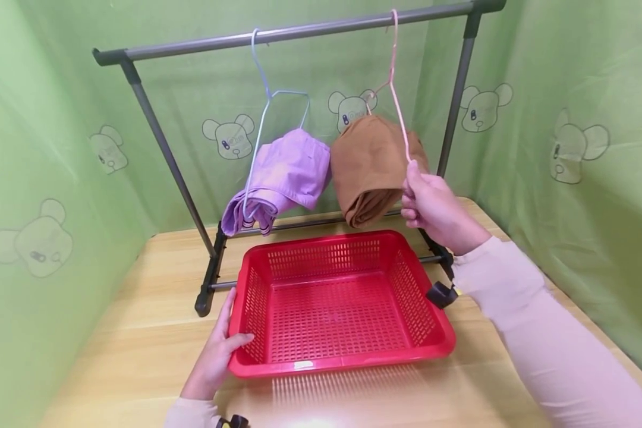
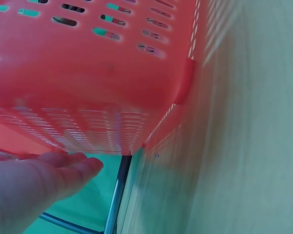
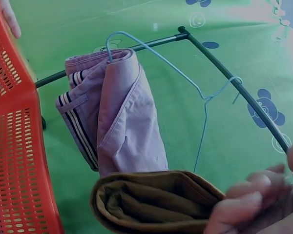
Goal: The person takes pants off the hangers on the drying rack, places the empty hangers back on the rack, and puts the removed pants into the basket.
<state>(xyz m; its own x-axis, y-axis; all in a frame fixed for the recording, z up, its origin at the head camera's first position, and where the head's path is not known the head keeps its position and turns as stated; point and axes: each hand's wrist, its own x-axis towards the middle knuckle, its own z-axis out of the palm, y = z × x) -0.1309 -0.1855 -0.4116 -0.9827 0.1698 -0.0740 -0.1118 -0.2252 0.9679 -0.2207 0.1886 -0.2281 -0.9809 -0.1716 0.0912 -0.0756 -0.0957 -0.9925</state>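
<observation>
Green curtain (image 1: 192, 77) with printed bear heads (image 1: 235, 139) encloses the work area on the back, left and right. Below it lies a light wood-grain bench (image 1: 139, 333). On the bench stands a metal rack (image 1: 326, 27) with dark end fittings, its top bar spanning the area. In front of the rack is a red perforated basket (image 1: 364, 358), nothing inside it.

Two garments hang from the rack above the basket's far side: a brown garment (image 1: 371, 157) to the right and a purple garment (image 1: 294, 169) to the left, the latter with dark-and-white striped trim visible in the right wrist view. Each is folded over its hanger: pink hanger (image 1: 391, 82) for brown, blue hanger (image 1: 269, 96) for purple. Both hooks sit on the top bar.

Right hand (image 1: 433, 205): closed, thumb and fingers pinching the lower right corner of the pink hanger, beside the brown garment. Left hand (image 1: 216, 351): partly closed, gripping the basket's left rim, thumb over the top, remaining fingers along the outside.
</observation>
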